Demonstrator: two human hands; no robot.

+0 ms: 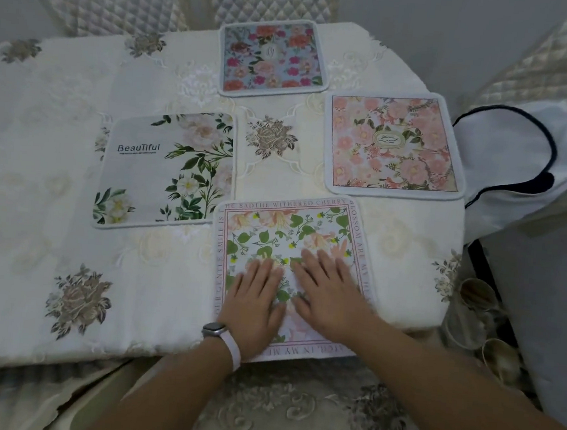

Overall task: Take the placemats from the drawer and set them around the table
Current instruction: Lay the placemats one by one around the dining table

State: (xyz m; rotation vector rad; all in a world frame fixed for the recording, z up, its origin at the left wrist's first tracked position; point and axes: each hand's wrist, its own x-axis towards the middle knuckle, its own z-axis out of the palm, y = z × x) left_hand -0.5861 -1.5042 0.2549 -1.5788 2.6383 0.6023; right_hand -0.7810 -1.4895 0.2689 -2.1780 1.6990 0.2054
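Head view: left hand (255,300) and right hand (331,300) lie flat, fingers straight and spread, pressing the text-bordered placemat (274,231) at the desk's (42,162) near edge. The "Beautiful" placemat (163,171), blue floral placemat (274,58) and pink floral placemat (393,142) are laid beyond.

Risk: the near side seems to overhang, so a pull bodyward could slide it off.
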